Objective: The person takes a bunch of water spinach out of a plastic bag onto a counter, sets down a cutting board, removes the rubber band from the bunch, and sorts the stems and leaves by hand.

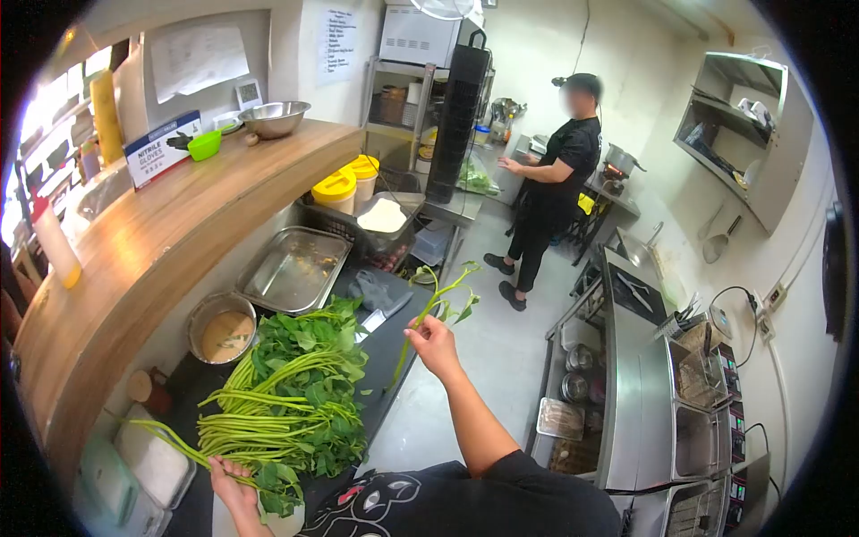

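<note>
A large pile of leafy greens with long green stems [277, 394] lies on the dark counter [394, 345]. My left hand [234, 485], at the pile's near-left corner, is closed around a bunch of stems [165, 431] that stick out to the left, with leaves below the fingers. Raised over the counter's right edge, my right hand [431, 345] pinches one leafy stem [440, 300] between thumb and fingers; its leaves spread up and to the right.
Beyond the pile sit a steel tray [295, 268] and a pot of brownish liquid [223, 331]. A wooden shelf [197, 224] curves along the left. A person in black [559, 170] stands farther back. Steel counters and fryers [702, 443] line the right.
</note>
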Available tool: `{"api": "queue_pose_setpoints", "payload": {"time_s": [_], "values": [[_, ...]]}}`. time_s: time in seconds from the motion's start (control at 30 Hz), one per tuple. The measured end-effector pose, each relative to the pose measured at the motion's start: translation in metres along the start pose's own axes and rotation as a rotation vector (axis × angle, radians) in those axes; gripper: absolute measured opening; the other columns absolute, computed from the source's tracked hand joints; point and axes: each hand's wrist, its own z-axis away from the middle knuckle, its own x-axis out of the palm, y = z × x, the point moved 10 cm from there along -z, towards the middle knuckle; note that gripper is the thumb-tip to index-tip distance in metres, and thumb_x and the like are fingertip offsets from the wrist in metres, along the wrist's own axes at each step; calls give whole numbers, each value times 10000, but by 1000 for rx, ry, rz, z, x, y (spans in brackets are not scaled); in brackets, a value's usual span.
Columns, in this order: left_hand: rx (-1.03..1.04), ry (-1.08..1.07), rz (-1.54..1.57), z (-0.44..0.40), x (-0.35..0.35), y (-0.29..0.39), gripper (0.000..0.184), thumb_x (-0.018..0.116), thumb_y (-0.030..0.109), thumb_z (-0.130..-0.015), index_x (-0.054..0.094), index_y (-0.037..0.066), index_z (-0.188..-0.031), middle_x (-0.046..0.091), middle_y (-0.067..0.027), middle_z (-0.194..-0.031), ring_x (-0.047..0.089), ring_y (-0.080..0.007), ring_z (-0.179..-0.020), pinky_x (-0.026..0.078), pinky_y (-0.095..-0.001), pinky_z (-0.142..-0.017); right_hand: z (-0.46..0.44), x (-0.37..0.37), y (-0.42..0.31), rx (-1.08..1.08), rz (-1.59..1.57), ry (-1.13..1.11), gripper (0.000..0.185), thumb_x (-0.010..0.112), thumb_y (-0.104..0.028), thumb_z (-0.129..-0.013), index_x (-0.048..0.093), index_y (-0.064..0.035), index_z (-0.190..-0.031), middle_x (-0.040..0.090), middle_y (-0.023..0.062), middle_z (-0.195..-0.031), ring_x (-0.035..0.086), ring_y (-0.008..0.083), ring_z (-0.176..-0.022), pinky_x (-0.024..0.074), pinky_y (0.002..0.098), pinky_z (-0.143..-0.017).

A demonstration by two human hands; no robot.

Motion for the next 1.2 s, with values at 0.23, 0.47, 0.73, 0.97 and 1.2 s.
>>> {"api": "queue_pose_setpoints", "payload": {"time_s": [0.23, 0.47, 0.73, 0.97, 1.2], "values": [[-39, 46, 21, -4, -5, 2, 251, 411, 366, -937, 442, 134, -845, 354, 37, -602, 333, -93, -503, 292, -242, -458, 6, 10, 18, 266, -297, -91, 166, 502, -120, -885, 480, -35, -1026, 617, 75, -803, 574, 119, -550, 484, 243, -508], [-23, -2, 27, -21, -25, 8, 247, 430, 379, -928, 463, 146, -851, 364, 45, -587, 339, -82, -490, 309, -236, -448, -5, -111, -55, -71, -449, 195, 226, 505, -114, -890, 532, -3, -1084, 635, 68, -807, 561, 92, -583, 438, 195, -498], [12, 4, 30, -25, -31, 11, 247, 462, 383, -912, 472, 145, -849, 368, 44, -578, 342, -80, -479, 315, -232, -431, 18, -266, -108, -338, -765, 658, 269, 455, -182, -929, 506, -29, -1143, 571, 36, -716, 440, 64, -488, 352, 193, -419], [27, 26, 26, -23, -31, 14, 242, 467, 376, -912, 468, 146, -839, 354, 49, -585, 327, -77, -485, 297, -232, -440, 18, -273, -67, -268, -798, 722, 235, 434, -190, -935, 502, -37, -1099, 597, 59, -752, 458, 79, -476, 374, 211, -423], [18, 7, 56, -24, -34, 14, 239, 453, 374, -920, 467, 147, -843, 354, 48, -585, 332, -81, -494, 295, -234, -454, 24, -271, -69, -268, -771, 729, 237, 431, -181, -933, 501, -25, -1097, 609, 75, -768, 468, 85, -474, 381, 206, -424]]}}
